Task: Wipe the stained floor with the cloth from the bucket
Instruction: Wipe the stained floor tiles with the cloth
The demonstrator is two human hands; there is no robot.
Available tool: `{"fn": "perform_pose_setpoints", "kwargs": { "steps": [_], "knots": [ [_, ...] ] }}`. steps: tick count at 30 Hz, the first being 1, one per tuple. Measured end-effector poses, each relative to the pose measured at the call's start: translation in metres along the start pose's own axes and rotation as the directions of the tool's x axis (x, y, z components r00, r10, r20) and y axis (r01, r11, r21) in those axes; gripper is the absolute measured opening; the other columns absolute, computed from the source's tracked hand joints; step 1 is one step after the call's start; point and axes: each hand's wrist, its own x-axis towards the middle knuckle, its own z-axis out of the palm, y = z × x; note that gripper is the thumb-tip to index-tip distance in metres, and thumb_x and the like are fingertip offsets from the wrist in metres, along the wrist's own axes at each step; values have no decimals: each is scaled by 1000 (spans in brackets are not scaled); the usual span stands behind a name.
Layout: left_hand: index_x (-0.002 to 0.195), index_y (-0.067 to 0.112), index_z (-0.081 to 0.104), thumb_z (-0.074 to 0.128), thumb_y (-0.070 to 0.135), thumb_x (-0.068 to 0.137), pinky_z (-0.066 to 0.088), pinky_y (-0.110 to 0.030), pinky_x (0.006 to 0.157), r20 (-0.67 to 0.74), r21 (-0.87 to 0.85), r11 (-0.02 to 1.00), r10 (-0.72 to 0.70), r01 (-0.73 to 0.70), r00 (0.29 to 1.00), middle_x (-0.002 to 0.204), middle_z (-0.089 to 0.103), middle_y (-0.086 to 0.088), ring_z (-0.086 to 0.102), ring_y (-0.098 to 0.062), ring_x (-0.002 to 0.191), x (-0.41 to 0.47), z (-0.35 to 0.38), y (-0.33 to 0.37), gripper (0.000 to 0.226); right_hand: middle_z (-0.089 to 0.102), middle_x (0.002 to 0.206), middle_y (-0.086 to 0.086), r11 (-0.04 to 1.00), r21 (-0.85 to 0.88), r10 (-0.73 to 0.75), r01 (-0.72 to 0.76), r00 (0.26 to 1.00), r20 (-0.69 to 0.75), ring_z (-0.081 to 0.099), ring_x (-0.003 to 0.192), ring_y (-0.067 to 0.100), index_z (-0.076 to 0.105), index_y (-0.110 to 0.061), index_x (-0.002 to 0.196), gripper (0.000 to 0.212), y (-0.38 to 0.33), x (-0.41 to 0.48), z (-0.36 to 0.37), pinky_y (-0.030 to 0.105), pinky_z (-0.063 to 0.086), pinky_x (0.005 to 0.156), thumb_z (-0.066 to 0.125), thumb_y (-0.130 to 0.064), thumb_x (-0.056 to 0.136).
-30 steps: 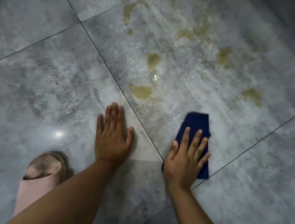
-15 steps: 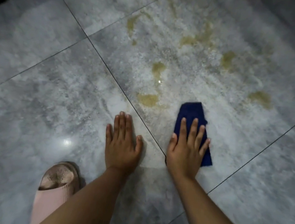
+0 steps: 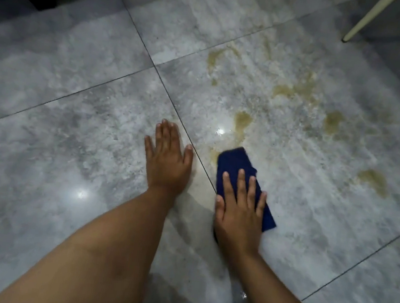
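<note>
A dark blue cloth (image 3: 236,164) lies flat on the grey tiled floor (image 3: 72,115). My right hand (image 3: 240,206) presses down on it with fingers spread, and the cloth's far end covers the nearest yellowish stain (image 3: 215,153). More yellow-brown stains (image 3: 243,120) are scattered over the tile beyond, up to the far right (image 3: 373,181). My left hand (image 3: 167,158) rests palm-down on the bare tile to the left of the cloth, just across a grout line. No bucket is in view.
A pale furniture leg (image 3: 361,20) slants down to the floor at the top right. The top left corner is dark. Light glints off the wet tiles near both hands.
My right hand has pushed the cloth forward and leftwards onto the nearest stain. My left hand has slid forward too. The view has shifted, and the pink slipper has left the frame.
</note>
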Motion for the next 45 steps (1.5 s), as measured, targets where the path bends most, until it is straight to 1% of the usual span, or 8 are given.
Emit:
{"fn": "perform_pose_setpoints", "kwargs": {
  "steps": [3, 8, 15, 21, 28, 33, 37, 45],
  "knots": [
    [153, 9, 3, 19, 45, 100, -8, -45, 119, -14, 1, 1000, 0, 0, 1000, 162, -1, -9, -7, -18, 148, 0, 1, 1, 66, 12, 160, 1, 998, -20, -62, 62, 998, 1, 6, 148, 25, 23, -31, 151, 55, 9, 51, -6, 51, 1, 117, 22, -43, 97],
    [153, 10, 2, 20, 44, 100, -8, -45, 119, -11, 17, 1000, -5, 5, 1000, 162, -1, -8, -8, -18, 148, 2, 1, 2, 66, 15, 160, 6, 934, 84, 356, -348, 925, -129, 9, 147, 29, 24, -28, 151, 55, 14, 38, -5, 55, 4, 117, 26, -40, 98],
    [153, 12, -2, 17, 46, 99, -7, -46, 119, 18, 17, 1000, -10, 10, 1000, 162, -5, -6, -12, -16, 147, 1, 0, 4, 67, 11, 161, 2, 991, -9, -131, 131, 991, 0, 5, 148, 26, 20, -31, 152, 54, -17, 60, -2, 53, 1, 117, 22, -42, 99],
    [154, 12, 1, 19, 45, 99, -9, -44, 119, 16, 8, 1000, -18, 17, 1000, 162, -3, -5, -10, -15, 148, 3, -1, 3, 66, 5, 162, 2, 968, 31, 251, -250, 965, -68, 0, 148, 26, 14, -31, 153, 53, 9, 72, -10, 52, -3, 117, 22, -42, 101],
    [153, 14, -4, 12, 43, 99, -6, -45, 119, 27, 5, 1000, -19, 19, 999, 162, -7, -4, -15, -13, 147, 1, -1, 3, 63, 7, 161, 1, 997, 28, -69, 68, 998, 13, 0, 148, 25, 16, -32, 152, 53, -33, 89, -3, 52, -2, 117, 24, -42, 100],
    [154, 15, 0, 15, 34, 101, -9, -42, 119, 2, -1, 1000, -10, 10, 1000, 162, -4, -3, -12, -12, 147, 4, 0, 1, 58, 1, 162, 0, 993, 37, 114, -114, 993, 8, -3, 148, 25, 13, -33, 152, 53, -9, 168, -19, 52, -5, 116, 22, -41, 101],
    [154, 14, 1, 15, 33, 101, -10, -42, 118, 7, -1, 1000, -15, 15, 1000, 162, -3, -3, -11, -14, 147, 4, -1, 1, 58, 2, 162, 1, 954, 72, 294, -290, 954, -56, -3, 148, 23, 13, -32, 153, 52, 16, 136, -22, 52, -4, 117, 22, -41, 102],
    [154, 15, 3, 11, 33, 101, -6, -42, 119, 45, -29, 999, 32, -31, 998, 162, 0, -2, -7, -12, 148, 5, -7, -4, 56, 11, 161, 2, 999, 39, -17, 17, 1000, -3, 5, 148, 26, 19, -29, 152, 55, -47, 31, 6, 53, 0, 117, 22, -41, 99]
  ]
}}
